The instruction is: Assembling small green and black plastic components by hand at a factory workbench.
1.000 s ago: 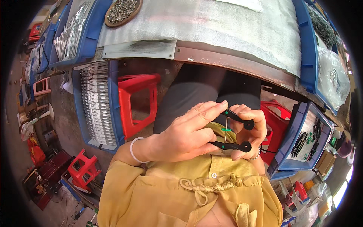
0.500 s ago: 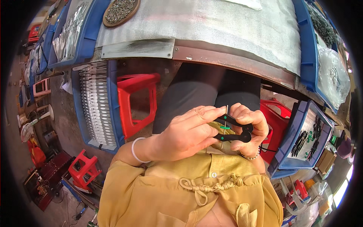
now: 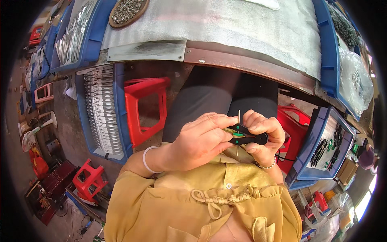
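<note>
Black handles (image 3: 253, 140) are being pinched by left hand (image 3: 197, 139) and right hand (image 3: 267, 131), uneven squeezing perhaps risking a bent rod (image 3: 238, 115).

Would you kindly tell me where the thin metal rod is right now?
In the head view, the thin metal rod is right of centre, between the left hand and right hand, crossing the two black parts.

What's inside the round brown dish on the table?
The round brown dish holds a heap of small metal pieces. What lies beneath the heap is covered and can't be seen.
</note>
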The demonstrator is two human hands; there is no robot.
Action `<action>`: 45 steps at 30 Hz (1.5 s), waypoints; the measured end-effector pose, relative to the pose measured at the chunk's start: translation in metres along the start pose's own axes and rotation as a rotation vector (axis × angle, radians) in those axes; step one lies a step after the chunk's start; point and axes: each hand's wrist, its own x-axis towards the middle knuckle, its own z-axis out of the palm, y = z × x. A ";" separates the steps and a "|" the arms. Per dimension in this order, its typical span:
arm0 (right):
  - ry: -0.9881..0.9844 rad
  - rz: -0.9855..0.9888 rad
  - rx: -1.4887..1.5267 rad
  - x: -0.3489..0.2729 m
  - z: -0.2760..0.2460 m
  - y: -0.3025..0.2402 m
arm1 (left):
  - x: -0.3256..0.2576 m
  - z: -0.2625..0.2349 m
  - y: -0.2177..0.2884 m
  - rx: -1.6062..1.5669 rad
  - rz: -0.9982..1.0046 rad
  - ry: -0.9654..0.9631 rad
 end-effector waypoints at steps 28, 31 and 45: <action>-0.167 0.698 -0.380 0.002 -0.008 0.009 | -0.005 0.019 -0.020 -1.080 -0.777 0.369; -0.229 0.696 -0.467 0.004 -0.003 0.006 | -0.008 0.023 -0.024 -1.037 -0.750 0.384; -0.127 0.545 -0.417 -0.005 -0.001 0.013 | -0.012 0.017 -0.022 -1.159 -0.744 0.251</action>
